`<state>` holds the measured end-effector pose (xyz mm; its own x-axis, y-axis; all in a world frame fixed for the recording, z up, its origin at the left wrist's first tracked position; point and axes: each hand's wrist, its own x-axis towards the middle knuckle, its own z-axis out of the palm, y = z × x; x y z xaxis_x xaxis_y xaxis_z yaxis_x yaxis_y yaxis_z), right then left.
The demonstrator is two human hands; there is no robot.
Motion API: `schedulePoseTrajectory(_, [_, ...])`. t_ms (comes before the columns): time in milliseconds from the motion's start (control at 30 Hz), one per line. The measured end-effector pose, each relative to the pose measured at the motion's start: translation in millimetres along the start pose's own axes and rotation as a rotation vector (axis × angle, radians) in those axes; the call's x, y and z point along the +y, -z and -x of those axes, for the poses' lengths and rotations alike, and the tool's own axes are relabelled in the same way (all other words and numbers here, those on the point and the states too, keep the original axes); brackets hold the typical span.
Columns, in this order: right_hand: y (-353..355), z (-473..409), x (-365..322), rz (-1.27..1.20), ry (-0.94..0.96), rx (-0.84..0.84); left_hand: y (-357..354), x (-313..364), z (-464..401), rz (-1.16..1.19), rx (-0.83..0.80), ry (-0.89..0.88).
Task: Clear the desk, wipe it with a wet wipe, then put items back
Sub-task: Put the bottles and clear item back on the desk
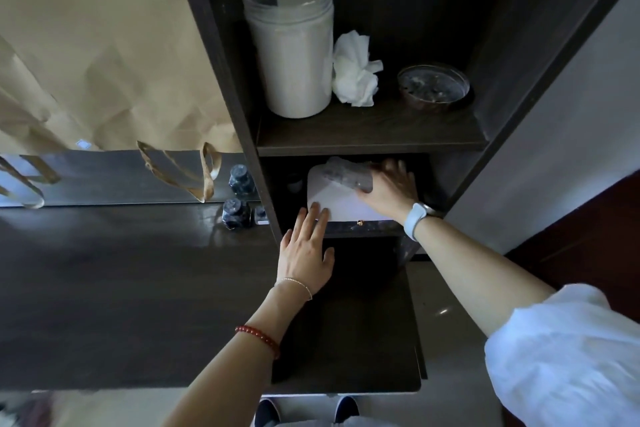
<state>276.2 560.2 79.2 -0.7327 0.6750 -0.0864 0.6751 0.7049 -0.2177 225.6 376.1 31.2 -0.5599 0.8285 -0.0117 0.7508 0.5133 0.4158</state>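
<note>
Two hands: both reached into the lower shelf compartment beside the worktop (121,288).
Task's thing: a white, flat, rounded-cornered box (337,199) lay in the lower compartment, with a crumpled clear plastic wrapper (349,173) on its far edge.
Left hand (306,250): released, fingers straight, fingertips touching the near left corner of the white box.
Right hand (389,185): fingers spread over the right end of the box and the wrapper; whether it grasped either, I could not tell.
Upper shelf (370,135): one tall translucent jar (291,45) without a lid, one crumpled white tissue (356,73) touching its right side, one small dark bowl (433,87) apart to the right.
Worktop count: one small dark bottle (236,213) at the far edge near the shelf wall, doubled in a mirror (104,173) behind it.
Other things: one brown paper bag (97,45) with looped handles hung over the mirror.
In the way: the upper shelf board overhung and shaded the white box.
Wrists: one red bead bracelet (258,340) and one thin chain on the left, one white watch (415,218) on the right.
</note>
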Motion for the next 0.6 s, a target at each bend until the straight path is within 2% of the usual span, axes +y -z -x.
schedulePoseTrajectory(100, [-3, 15, 2, -0.055, -0.011, 0.034, 0, -3, 1, 0.032, 0.019, -0.018])
schedulePoseTrajectory(233, [-20, 73, 14, -0.388, 0.065, 0.318, -1, -8, 0, 0.030, 0.019, -0.033])
schedulePoseTrajectory(300, [-41, 111, 24, -0.520, 0.149, 0.379, -3, -10, 0, 0.046, 0.032, -0.038])
schedulePoseTrajectory(367, [-68, 147, 35, -0.515, 0.206, 0.292, -6, -12, 0, 0.062, 0.049, -0.041])
schedulePoseTrajectory(467, [-125, 179, 56, -0.294, 0.235, 0.073, -12, -14, -2, 0.060, 0.083, -0.059])
schedulePoseTrajectory(600, [-188, 179, 68, -0.044, 0.144, -0.248, -19, -16, -3, 0.033, 0.136, -0.075])
